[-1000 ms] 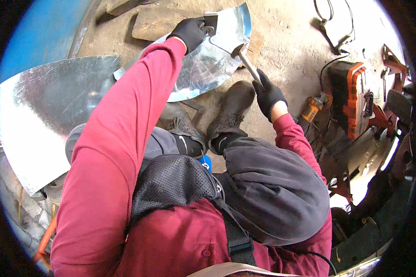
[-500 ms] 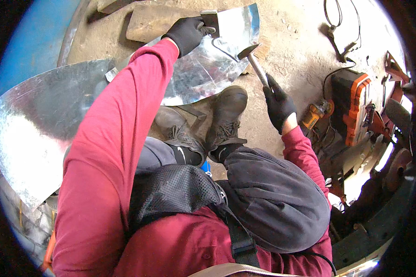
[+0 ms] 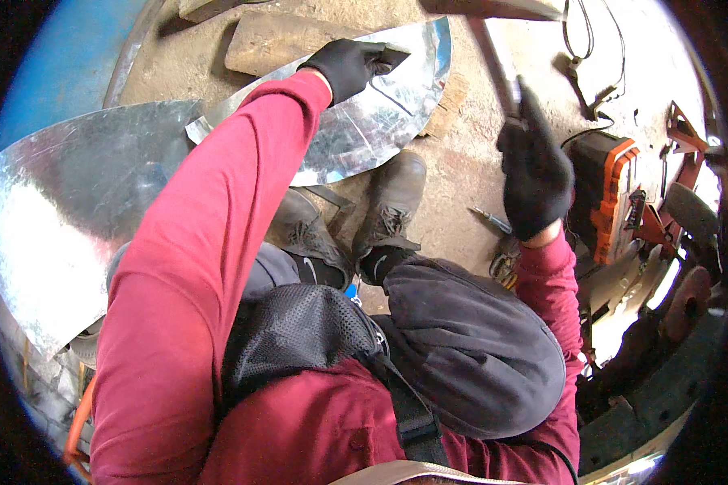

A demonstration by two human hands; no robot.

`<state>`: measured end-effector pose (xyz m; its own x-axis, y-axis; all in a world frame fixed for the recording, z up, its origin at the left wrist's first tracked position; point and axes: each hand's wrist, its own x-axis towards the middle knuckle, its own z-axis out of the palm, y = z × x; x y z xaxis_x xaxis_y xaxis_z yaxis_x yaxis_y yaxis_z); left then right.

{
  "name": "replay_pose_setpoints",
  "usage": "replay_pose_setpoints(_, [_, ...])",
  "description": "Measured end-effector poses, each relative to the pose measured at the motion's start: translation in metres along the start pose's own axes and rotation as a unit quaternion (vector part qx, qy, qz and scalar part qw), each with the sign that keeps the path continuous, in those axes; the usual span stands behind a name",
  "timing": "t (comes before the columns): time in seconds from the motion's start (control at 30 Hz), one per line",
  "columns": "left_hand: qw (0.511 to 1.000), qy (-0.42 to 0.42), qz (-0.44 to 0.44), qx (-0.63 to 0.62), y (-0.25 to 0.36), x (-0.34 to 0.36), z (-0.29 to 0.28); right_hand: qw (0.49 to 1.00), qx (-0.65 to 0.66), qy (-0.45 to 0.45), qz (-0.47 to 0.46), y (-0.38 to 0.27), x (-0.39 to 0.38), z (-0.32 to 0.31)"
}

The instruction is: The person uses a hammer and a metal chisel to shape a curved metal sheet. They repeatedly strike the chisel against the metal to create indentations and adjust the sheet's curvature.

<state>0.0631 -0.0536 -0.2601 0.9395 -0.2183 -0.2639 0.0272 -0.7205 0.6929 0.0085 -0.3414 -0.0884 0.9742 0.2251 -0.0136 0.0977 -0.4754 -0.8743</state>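
My left hand [image 3: 348, 65], in a black glove, presses a small dark block [image 3: 395, 56] against the top edge of a curved galvanized metal sheet [image 3: 364, 137] lying on the dusty floor. Gloved in black too, my right hand [image 3: 534, 178] is raised to the right of the sheet and grips a hammer handle [image 3: 500, 77] that points up and away, blurred by motion. The hammer's head is not clear at the top of the picture. My two boots [image 3: 392, 206] stand just below the sheet.
A larger shiny metal sheet [image 3: 73, 210] curves along the left, next to a blue surface [image 3: 48, 65]. A wooden block [image 3: 275, 40] lies behind the small sheet. An orange and black machine [image 3: 615, 194], cables [image 3: 582, 48] and a screwdriver [image 3: 489, 217] are on the right.
My right hand has swung the hammer up and to the right, off the sheet's edge. My left hand stays on the sheet with the dark block.
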Motion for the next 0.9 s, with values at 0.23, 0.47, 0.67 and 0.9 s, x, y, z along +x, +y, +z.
replay_pose_setpoints(0.23, [0.997,-0.024,0.019,-0.073,0.012,-0.005,-0.001,0.98,-0.179,-0.079,-0.042,0.033,-0.015,0.01])
replay_pose_setpoints(0.47, [0.998,-0.02,0.009,-0.06,-0.023,0.007,0.015,0.996,-0.084,-0.026,-0.026,0.01,-0.008,0.004])
replay_pose_setpoints(0.67, [0.998,-0.021,-0.005,-0.052,0.0,0.004,0.012,0.989,-0.106,0.035,-0.098,-0.001,-0.015,-0.005])
replay_pose_setpoints(0.9, [0.987,-0.012,0.059,-0.147,-0.009,0.01,0.015,0.99,-0.135,-0.046,-0.009,0.031,-0.014,0.003])
